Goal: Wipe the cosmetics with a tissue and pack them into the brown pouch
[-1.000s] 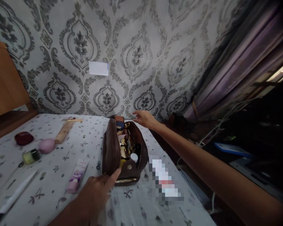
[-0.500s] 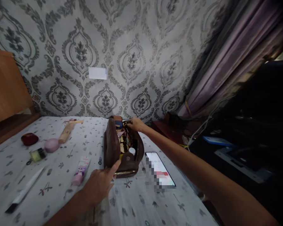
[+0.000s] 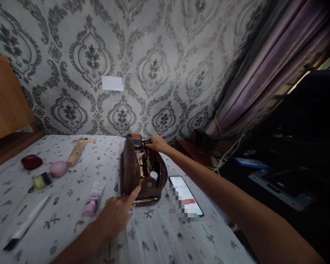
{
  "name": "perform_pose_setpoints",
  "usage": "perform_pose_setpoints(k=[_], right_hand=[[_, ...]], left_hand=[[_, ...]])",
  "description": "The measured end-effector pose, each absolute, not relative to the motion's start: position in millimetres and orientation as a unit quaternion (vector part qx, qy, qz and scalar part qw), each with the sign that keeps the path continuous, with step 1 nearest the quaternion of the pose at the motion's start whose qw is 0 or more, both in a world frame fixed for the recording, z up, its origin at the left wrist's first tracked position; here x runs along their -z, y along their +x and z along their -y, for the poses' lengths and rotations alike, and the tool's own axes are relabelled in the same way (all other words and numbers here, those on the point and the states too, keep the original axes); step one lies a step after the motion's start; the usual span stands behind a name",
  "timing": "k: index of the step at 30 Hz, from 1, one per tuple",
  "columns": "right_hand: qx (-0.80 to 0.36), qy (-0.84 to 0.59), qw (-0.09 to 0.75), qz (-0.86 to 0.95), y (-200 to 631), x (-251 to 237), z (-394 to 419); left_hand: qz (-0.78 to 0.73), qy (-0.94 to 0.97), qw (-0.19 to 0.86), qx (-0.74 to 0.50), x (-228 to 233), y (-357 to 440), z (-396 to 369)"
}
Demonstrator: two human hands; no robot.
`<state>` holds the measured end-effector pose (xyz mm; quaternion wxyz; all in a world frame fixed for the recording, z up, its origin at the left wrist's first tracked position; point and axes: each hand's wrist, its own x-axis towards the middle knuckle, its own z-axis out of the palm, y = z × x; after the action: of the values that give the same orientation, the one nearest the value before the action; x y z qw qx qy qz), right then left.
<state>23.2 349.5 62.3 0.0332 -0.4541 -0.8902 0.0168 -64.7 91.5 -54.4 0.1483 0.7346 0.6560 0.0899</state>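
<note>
The brown leather pouch (image 3: 143,172) stands unzipped near the middle of the patterned tablecloth (image 3: 159,242), its far end close to the table's back edge at the wallpapered wall (image 3: 159,66). A smartphone (image 3: 186,200) lies just beside the pouch on its right, near the table's right edge, leaving little free cloth on that side. To the left the cloth is more open: a pink tube (image 3: 93,199) lies near the pouch, and a white tube (image 3: 26,227), a small jar (image 3: 42,180), a pink round case (image 3: 58,169), a red compact (image 3: 31,161) and a wooden-coloured stick (image 3: 75,154) lie well apart from it. The left hand (image 3: 115,216) rests flat on the cloth, fingers loosely spread, index fingertip touching the pouch's near end. The right hand (image 3: 155,143), arm fully extended, has its fingers pinched at the pouch's far end at the zip; what exactly they grip cannot be told.
</note>
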Motion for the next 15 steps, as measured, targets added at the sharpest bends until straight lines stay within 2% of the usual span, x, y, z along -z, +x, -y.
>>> perform_pose_setpoints(k=[5,8,11,12,14,15], right_hand=[[-0.042,-0.435,0.051,0.898,32.8,-65.6,-349.7],[-0.028,-0.449,0.098,0.887,45.1,-70.5,-330.4],[-0.009,-0.427,0.191,0.884,57.8,-71.3,-279.9],[-0.027,-0.382,0.254,0.888,60.6,-68.5,-257.0],[-0.111,-0.287,0.336,0.89,62.6,-55.7,-207.8],[-0.165,-0.25,0.339,0.892,61.6,-45.4,-184.0]], left_hand=[[-0.648,0.745,0.106,-0.118,62.4,-69.4,-91.6],[-0.629,0.752,0.07,-0.187,58.5,-74.9,-87.4],[-0.579,0.729,-0.013,-0.365,34.8,-75.4,-73.6],[-0.557,0.711,-0.051,-0.426,24.0,-73.2,-66.9],[-0.504,0.701,-0.116,-0.491,3.9,-64.6,-52.5],[-0.483,0.708,-0.14,-0.495,-3.4,-58.7,-45.5]])
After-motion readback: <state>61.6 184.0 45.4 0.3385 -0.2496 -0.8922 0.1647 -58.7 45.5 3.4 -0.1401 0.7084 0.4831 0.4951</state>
